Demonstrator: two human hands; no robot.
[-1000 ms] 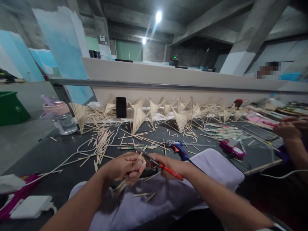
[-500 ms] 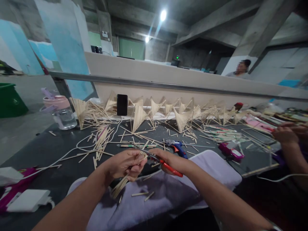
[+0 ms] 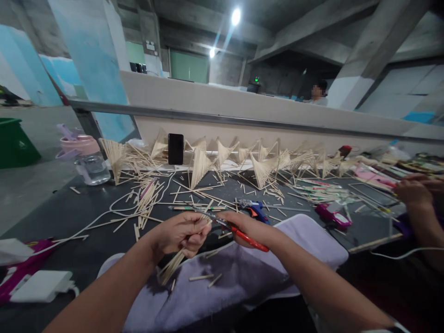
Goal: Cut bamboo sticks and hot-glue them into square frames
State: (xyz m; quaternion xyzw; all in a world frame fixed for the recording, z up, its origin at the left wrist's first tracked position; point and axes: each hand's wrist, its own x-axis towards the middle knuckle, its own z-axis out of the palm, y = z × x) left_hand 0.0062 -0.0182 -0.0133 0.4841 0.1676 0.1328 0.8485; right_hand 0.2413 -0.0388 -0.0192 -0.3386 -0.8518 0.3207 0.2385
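Observation:
My left hand (image 3: 185, 235) is closed round a bundle of thin wooden sticks (image 3: 171, 268); their lower ends fan out below the fist and short tips stick out on top. In my right hand (image 3: 243, 227) is a pair of scissors with red handles (image 3: 252, 241). The scissor blades (image 3: 209, 214) lie at the stick tips just above my left fingers. How far the blades are apart is hard to make out. Beneath both hands a lilac cloth (image 3: 222, 296) bears a few loose stick pieces (image 3: 201, 277).
A blue glue gun (image 3: 257, 211) lies beyond my right hand. Fan-shaped stick frames (image 3: 199, 169), a dark phone (image 3: 175, 149) and a water bottle (image 3: 90, 166) stand along the back. White cable (image 3: 107, 213) and scattered sticks lie left. Another person's hand (image 3: 414, 192) is at right.
My right hand and the scissors have shifted slightly to the right. My left hand keeps its hold on the sticks. A person in the background has moved left.

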